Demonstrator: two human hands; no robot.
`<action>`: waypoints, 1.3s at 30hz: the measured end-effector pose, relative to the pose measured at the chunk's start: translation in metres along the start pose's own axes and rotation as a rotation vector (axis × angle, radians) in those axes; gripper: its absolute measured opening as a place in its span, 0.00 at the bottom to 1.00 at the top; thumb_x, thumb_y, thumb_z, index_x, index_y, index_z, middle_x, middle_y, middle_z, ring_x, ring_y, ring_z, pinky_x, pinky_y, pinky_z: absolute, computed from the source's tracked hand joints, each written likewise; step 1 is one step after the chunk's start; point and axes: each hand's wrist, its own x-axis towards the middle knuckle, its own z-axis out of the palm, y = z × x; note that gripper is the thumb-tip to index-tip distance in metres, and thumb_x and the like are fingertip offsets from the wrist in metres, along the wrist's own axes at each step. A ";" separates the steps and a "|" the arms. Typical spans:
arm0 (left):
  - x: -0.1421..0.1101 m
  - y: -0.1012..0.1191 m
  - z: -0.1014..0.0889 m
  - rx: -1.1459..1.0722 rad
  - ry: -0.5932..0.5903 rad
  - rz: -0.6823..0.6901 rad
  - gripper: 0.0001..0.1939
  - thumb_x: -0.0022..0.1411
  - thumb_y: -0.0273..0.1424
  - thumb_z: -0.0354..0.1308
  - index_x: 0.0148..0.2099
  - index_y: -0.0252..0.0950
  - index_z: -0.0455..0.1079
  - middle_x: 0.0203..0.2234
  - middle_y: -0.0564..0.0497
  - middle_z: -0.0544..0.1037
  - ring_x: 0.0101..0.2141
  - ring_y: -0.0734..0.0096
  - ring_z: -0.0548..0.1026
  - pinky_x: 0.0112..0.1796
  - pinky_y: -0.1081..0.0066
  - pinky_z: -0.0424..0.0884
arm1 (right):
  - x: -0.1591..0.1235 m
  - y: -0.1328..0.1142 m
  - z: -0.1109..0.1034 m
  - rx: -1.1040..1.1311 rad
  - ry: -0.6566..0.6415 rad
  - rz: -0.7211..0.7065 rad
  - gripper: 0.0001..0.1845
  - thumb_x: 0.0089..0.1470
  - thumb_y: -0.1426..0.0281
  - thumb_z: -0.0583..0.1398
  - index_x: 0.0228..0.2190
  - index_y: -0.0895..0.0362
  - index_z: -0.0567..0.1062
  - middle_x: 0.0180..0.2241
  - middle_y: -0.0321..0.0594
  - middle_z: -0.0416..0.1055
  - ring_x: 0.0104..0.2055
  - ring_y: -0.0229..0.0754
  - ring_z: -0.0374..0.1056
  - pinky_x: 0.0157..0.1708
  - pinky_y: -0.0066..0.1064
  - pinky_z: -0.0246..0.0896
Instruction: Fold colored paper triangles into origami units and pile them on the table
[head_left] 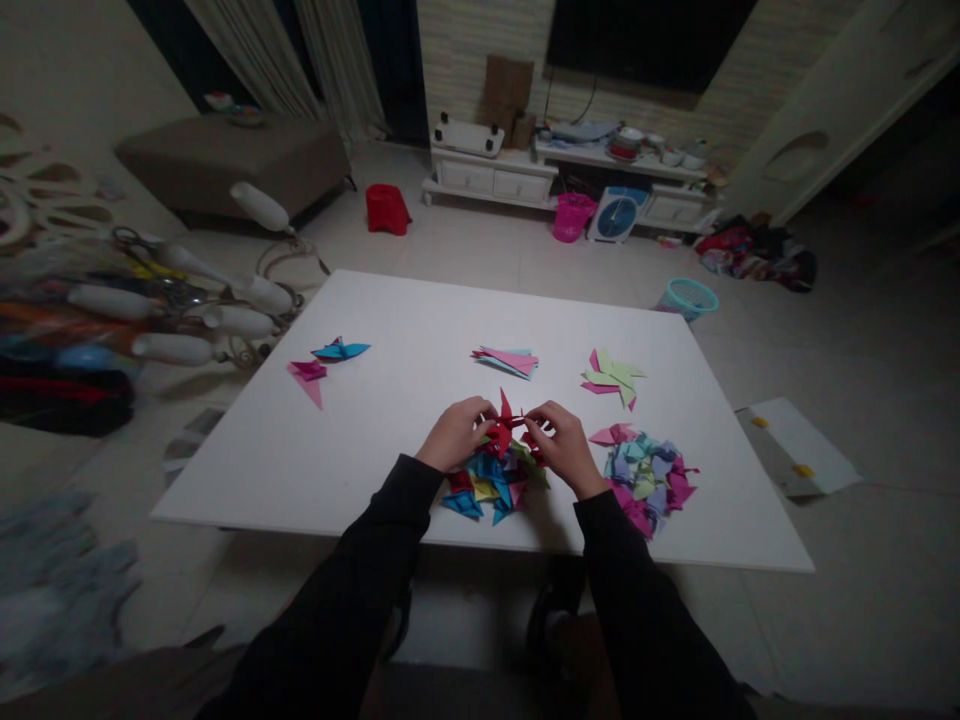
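Observation:
A red origami crane (505, 422) is held up between both hands, just above a pile of folded paper cranes (487, 480) in blue, yellow, red and green. My left hand (456, 432) pinches its left side, with the fingers closed. On the other side my right hand (556, 440) grips a thin red tip of it between thumb and fingers. Right of my right hand lies a second pile of paper cranes (649, 480) in pink, teal, lilac and pale green. Both hands partly cover the nearer pile.
On the white table (405, 400), folded paper strips (506, 361) lie behind my hands, with green and pink folded pieces (611, 378) to their right. A blue crane (341, 349) and a pink folded piece (308, 380) lie far left. A lamp (240, 310) stands beside the left edge.

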 end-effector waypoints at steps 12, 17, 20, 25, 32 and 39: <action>0.000 0.003 -0.001 0.002 -0.024 -0.028 0.03 0.62 0.23 0.58 0.36 0.36 0.72 0.32 0.50 0.76 0.33 0.69 0.71 0.36 0.70 0.67 | 0.000 -0.003 -0.001 -0.006 -0.007 0.008 0.07 0.61 0.72 0.58 0.31 0.55 0.75 0.31 0.38 0.71 0.33 0.40 0.67 0.35 0.32 0.61; 0.001 0.002 0.000 0.005 -0.037 -0.035 0.03 0.62 0.23 0.58 0.37 0.35 0.72 0.33 0.50 0.76 0.33 0.69 0.72 0.37 0.70 0.67 | 0.000 -0.002 -0.001 -0.017 -0.019 0.009 0.07 0.61 0.72 0.58 0.31 0.55 0.75 0.31 0.38 0.71 0.33 0.40 0.67 0.35 0.32 0.60; 0.001 0.002 0.000 0.012 -0.043 -0.040 0.03 0.62 0.23 0.58 0.37 0.35 0.72 0.33 0.50 0.76 0.33 0.69 0.72 0.37 0.69 0.67 | 0.000 -0.001 -0.001 -0.012 -0.017 0.011 0.07 0.61 0.72 0.58 0.31 0.55 0.75 0.31 0.38 0.71 0.33 0.40 0.67 0.35 0.32 0.61; 0.000 0.003 0.000 0.006 -0.048 -0.055 0.03 0.62 0.24 0.57 0.36 0.35 0.72 0.33 0.50 0.76 0.34 0.68 0.72 0.37 0.69 0.67 | 0.000 -0.002 -0.001 -0.004 -0.015 0.021 0.07 0.60 0.72 0.58 0.31 0.55 0.75 0.31 0.38 0.71 0.33 0.40 0.67 0.36 0.32 0.61; 0.000 0.001 0.002 0.004 -0.042 -0.059 0.03 0.62 0.24 0.56 0.37 0.35 0.71 0.33 0.49 0.76 0.34 0.67 0.72 0.38 0.68 0.67 | 0.000 0.000 0.001 -0.011 -0.013 0.027 0.07 0.60 0.72 0.58 0.31 0.55 0.75 0.31 0.38 0.72 0.33 0.40 0.67 0.35 0.32 0.61; 0.001 -0.002 0.002 0.004 -0.026 -0.050 0.03 0.63 0.25 0.57 0.37 0.35 0.71 0.33 0.49 0.76 0.35 0.67 0.72 0.39 0.68 0.67 | 0.000 -0.027 -0.027 0.086 0.190 0.057 0.10 0.61 0.66 0.59 0.43 0.54 0.76 0.40 0.43 0.76 0.43 0.46 0.71 0.42 0.39 0.66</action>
